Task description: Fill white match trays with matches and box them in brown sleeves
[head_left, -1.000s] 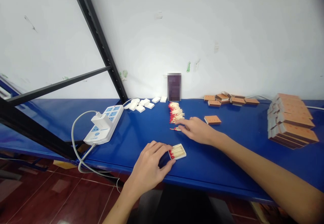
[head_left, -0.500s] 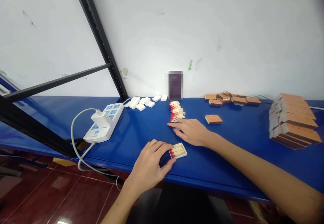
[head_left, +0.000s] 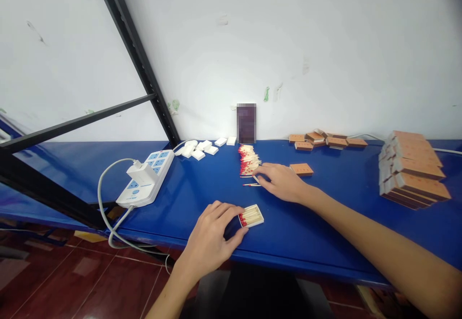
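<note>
On tbl point(head_left: 202, 184), L fingers point(head_left: 231, 212) grip 1 match tray point(head_left: 257, 223) (R fingers point(head_left: 266, 183) nr 1 match pile point(head_left: 249, 160), grip unclear).

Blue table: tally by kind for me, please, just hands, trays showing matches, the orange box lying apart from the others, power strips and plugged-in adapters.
Left hand and right hand: 2
Match-filled tray: 1
Lone orange box: 1
Power strip: 1
White adapter: 1
Total: 6
</note>
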`<act>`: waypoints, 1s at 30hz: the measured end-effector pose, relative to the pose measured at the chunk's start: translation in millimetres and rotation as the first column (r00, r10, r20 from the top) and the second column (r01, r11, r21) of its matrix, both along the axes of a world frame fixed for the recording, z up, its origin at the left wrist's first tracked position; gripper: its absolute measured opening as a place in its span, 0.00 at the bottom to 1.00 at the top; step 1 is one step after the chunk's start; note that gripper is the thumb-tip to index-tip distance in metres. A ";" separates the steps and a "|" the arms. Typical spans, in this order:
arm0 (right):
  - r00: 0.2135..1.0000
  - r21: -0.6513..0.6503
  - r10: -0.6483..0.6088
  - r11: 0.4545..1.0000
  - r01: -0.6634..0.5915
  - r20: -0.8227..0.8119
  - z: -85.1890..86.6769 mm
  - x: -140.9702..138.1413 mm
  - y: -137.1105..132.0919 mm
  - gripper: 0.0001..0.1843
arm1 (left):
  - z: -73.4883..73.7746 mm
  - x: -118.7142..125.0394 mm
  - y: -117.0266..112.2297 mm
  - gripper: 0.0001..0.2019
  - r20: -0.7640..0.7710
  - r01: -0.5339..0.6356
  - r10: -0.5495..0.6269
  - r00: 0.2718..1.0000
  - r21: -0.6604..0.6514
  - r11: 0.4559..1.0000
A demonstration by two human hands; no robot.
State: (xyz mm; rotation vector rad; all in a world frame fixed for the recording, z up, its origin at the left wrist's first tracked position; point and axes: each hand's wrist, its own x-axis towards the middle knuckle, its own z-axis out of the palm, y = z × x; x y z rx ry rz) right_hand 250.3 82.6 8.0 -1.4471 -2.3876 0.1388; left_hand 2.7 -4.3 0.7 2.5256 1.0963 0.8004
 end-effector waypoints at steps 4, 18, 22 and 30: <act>0.997 -0.032 -0.065 0.997 0.063 -0.040 -4.0 1.1 4.8 0.12 | -0.3 0.2 1.0 0.11 -0.008 -0.004 0.004 1.000 0.013 1.000; 0.995 -0.091 0.023 0.995 -0.031 -0.093 -4.4 5.5 14.5 0.10 | 0.4 -0.3 -0.1 0.10 0.004 0.009 -0.009 1.000 -0.001 1.000; 0.995 -0.084 0.055 0.994 -0.062 -0.089 -3.7 7.7 13.6 0.12 | 0.5 -0.4 0.3 0.10 0.003 0.004 -0.004 1.000 -0.002 1.000; 0.981 -0.104 -0.106 0.991 0.090 -0.161 -7.2 -16.6 16.4 0.15 | 0.1 -0.4 -0.6 0.10 0.001 -0.001 0.001 1.000 -0.005 1.000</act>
